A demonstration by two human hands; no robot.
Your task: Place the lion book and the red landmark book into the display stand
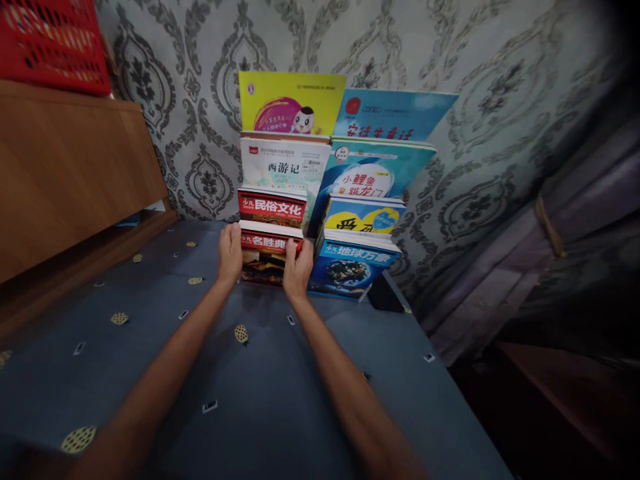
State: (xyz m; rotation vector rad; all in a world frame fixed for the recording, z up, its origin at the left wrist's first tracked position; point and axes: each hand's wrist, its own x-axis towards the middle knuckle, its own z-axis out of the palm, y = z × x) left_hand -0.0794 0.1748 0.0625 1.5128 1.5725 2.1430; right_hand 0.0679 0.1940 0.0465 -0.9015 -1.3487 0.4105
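Note:
A dark red-titled book (pixel 265 267) stands upright at the front of the left stack, held at its two sides. Along its left edge is my left hand (pixel 231 252), fingers pressed to the side. My right hand (pixel 299 267) grips the right edge with the thumb on the cover. Close behind stand another red-titled book (pixel 273 208), a pale book (pixel 280 163) and a tall yellow-green book (pixel 293 100). In the right stack, a blue book with a globe (pixel 349 272) is foremost, then a yellow-and-blue book (pixel 365 215), a teal book (pixel 380 167) and a taller blue book (pixel 400 113).
The books stand on a dark blue cloth (pixel 200 360) with a pineapple print, before a patterned wall (pixel 195 133). A black flat object (pixel 386 300) lies right of them. At left is a wooden cabinet (pixel 70 167) bearing a red basket (pixel 55 50); a curtain (pixel 505 260) hangs at right.

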